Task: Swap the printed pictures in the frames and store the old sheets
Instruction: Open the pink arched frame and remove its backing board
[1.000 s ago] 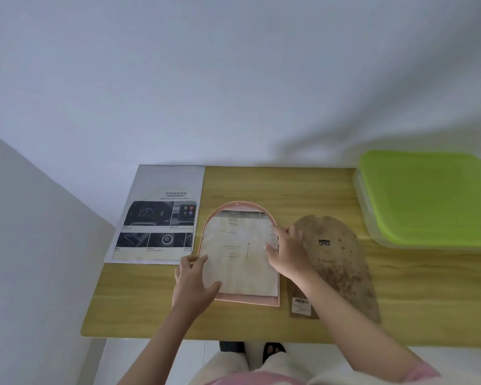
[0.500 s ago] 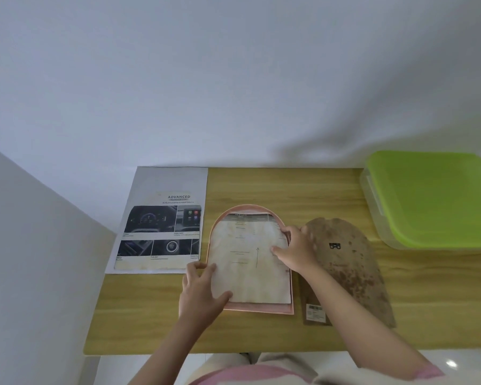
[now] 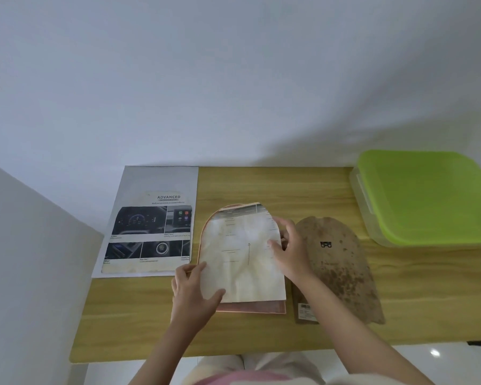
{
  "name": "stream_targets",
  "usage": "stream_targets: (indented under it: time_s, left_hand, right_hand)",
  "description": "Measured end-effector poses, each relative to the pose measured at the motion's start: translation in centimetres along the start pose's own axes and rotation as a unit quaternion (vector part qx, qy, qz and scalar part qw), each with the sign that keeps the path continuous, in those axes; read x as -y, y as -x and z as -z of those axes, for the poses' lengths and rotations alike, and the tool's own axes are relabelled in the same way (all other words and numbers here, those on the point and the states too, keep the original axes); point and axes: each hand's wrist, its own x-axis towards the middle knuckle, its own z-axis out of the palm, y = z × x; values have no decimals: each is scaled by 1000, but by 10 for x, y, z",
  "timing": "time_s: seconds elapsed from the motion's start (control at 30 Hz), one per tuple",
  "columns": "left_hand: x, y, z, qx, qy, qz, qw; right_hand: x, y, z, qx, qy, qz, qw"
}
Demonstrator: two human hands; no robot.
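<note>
- Since the earlier frames, the arched sheet (image 3: 242, 254) has slid slightly askew on the pink frame (image 3: 250, 307), its top corner now past the frame's arch, and the right hand (image 3: 290, 250) has shifted along its right edge.
- Left hand (image 3: 190, 291): at the frame's lower-left corner, thumb on top of the sheet and fingers curled at its edge, pinching the paper.
- Right hand: at the frame's right side, fingertips pressing the sheet's edge; whether they curl under it cannot be told.
- Sheet, judged: light, limp, already creased and stained; liable to tear or buckle. Best taken at two opposite edges and lifted flat.
- Backing board (image 3: 338, 269): just right of the frame, stiff and mottled.
- Printed brochure (image 3: 150, 226): left of the frame.
- Green-lidded box (image 3: 428, 195): well right of the frame, lid on.
</note>
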Motion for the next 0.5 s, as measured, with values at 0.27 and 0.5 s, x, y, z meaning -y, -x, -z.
stream_targets:
  time_s: [0.27, 0.5]
  left_hand:
    - [-40, -2, 2, -62, 128, -43, 989]
    - [-102, 30, -58, -25, 151, -50, 987]
  right_hand:
    - [-1, 2, 43, -8, -131, -14, 991]
    - [-52, 33, 136, -73, -119, -46, 989]
